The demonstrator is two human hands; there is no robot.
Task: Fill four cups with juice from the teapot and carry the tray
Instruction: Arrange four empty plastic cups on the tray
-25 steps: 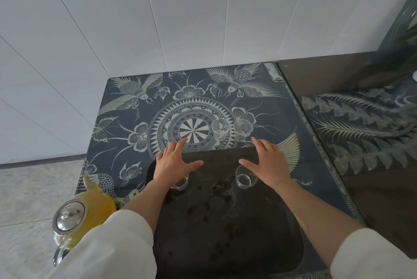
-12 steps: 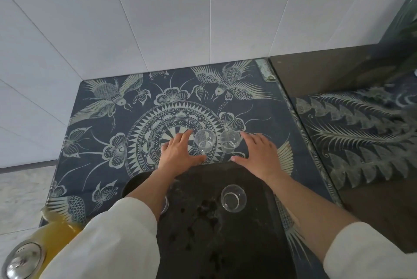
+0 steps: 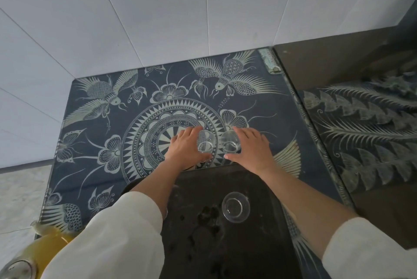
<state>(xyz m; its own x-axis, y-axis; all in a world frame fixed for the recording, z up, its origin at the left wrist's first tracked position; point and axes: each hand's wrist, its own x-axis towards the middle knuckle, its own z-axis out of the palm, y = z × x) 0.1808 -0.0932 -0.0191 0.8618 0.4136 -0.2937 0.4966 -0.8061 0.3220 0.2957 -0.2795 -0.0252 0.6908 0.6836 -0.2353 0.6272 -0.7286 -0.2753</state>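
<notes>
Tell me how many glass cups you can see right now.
3: one in the left hand at, one in the right hand at, one on the dark tray at. A fourth may be hidden under the left sleeve.

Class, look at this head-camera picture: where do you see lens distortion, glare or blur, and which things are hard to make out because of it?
Head view: wide-angle bending splays the wall seams; soft, even light, no hard shadows; the dark tray shows faint sheen; clear cups nearly vanish against the patterned cloth; the teapot is cropped at the corner.
</notes>
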